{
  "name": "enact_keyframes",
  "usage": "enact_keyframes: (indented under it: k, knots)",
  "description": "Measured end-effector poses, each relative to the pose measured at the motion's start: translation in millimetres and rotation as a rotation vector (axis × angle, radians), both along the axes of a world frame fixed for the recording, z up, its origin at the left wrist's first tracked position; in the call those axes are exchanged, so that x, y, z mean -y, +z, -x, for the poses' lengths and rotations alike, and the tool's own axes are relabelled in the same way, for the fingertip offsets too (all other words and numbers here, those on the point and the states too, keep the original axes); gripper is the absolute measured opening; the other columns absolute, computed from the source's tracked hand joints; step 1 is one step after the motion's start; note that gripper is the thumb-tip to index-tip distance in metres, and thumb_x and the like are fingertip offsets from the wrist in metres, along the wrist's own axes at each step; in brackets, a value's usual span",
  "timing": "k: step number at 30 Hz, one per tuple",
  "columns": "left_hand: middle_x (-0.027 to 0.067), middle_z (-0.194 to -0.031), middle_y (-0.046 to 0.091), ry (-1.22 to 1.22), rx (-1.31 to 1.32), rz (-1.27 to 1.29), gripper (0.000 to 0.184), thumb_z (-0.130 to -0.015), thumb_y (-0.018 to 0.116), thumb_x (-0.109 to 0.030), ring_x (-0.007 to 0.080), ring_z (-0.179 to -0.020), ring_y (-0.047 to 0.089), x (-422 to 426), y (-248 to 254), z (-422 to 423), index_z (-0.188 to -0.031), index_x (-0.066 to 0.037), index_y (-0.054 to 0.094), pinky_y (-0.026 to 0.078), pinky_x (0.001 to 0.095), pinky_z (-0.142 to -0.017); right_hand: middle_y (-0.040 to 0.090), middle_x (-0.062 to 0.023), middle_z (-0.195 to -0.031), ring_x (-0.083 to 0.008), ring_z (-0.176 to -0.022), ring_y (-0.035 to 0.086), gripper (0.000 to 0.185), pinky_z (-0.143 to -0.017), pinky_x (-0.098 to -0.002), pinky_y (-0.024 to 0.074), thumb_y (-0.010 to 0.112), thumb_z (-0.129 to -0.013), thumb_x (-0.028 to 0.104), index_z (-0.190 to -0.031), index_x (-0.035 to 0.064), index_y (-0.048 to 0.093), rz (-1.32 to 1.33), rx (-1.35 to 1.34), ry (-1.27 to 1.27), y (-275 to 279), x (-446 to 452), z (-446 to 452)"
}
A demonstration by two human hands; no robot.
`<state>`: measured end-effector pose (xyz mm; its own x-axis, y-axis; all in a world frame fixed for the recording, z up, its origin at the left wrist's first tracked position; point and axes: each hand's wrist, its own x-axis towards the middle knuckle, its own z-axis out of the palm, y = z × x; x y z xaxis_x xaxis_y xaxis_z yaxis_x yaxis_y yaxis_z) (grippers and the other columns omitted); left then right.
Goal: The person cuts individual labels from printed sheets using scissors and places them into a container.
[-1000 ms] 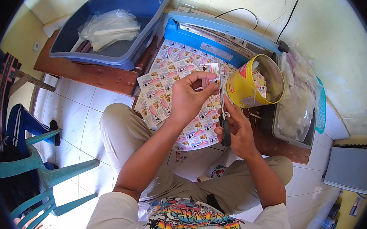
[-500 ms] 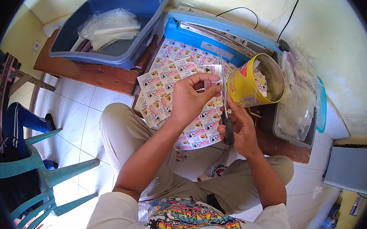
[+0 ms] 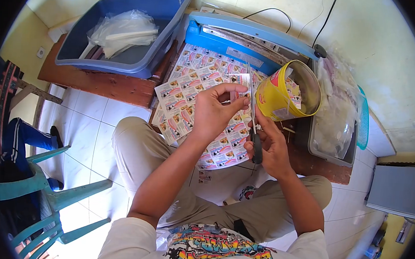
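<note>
My left hand [image 3: 213, 111] pinches a small strip of printed labels [image 3: 240, 78] between thumb and fingers. In my right hand [image 3: 274, 151] is a pair of scissors with black handles [image 3: 257, 151], its blades pointing away from me along the strip's right edge. Whether the blades are touching the paper I cannot tell. Beneath both hands lie several printed label sheets [image 3: 183, 99], overlapping one another. A yellow bucket [image 3: 272, 98] with cut labels inside stands tilted just right of the scissors.
Behind the sheets is a blue long-armed device [image 3: 214, 39], seemingly a bag sealer. A blue tub [image 3: 146, 70] with plastic bags sits at left on the wooden bench [image 3: 100, 83]. At right, a grey tray [image 3: 330, 157] holds plastic bags. A green chair [image 3: 80, 195] stands at lower left, near a person's leg [image 3: 34, 134].
The scissors' handles and my right fingers have shifted very slightly. My left hand and the label strip stay almost where they were.
</note>
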<state>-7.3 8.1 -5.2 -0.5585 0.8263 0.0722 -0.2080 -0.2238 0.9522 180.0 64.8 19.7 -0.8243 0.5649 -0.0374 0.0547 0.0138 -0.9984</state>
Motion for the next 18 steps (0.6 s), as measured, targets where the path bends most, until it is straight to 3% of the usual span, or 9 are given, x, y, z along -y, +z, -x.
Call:
enact_keyframes:
  k: [5, 18]
  knots:
    - [0.0130, -0.097, 0.077, -0.015, -0.014, 0.019, 0.026, -0.090, 0.077, 0.004, 0.0157, -0.086, 0.075, 0.3, 1.2, 0.8, -0.115, 0.006, 0.070, 0.062, 0.0283, -0.080, 0.048, -0.0094, -0.141, -0.0145, -0.107, 0.064, 0.090, -0.086, -0.0264, 0.0565, 0.080, -0.086, -0.002, -0.162, 0.0046, 0.033, 0.034, 0.023, -0.004, 4.5, -0.4, -0.4]
    - [0.0134, -0.098, 0.076, -0.038, 0.005, 0.063, 0.026, -0.090, 0.077, 0.003, 0.0149, -0.087, 0.074, -0.2, 2.8, -2.4, -0.115, 0.006, 0.071, 0.063, 0.0284, -0.081, 0.046, -0.0086, -0.143, -0.0146, -0.110, 0.062, 0.089, -0.086, -0.0258, 0.0557, 0.079, -0.086, -0.002, -0.162, 0.0048, 0.033, 0.114, -0.013, -0.047, -3.7, 1.6, 0.5]
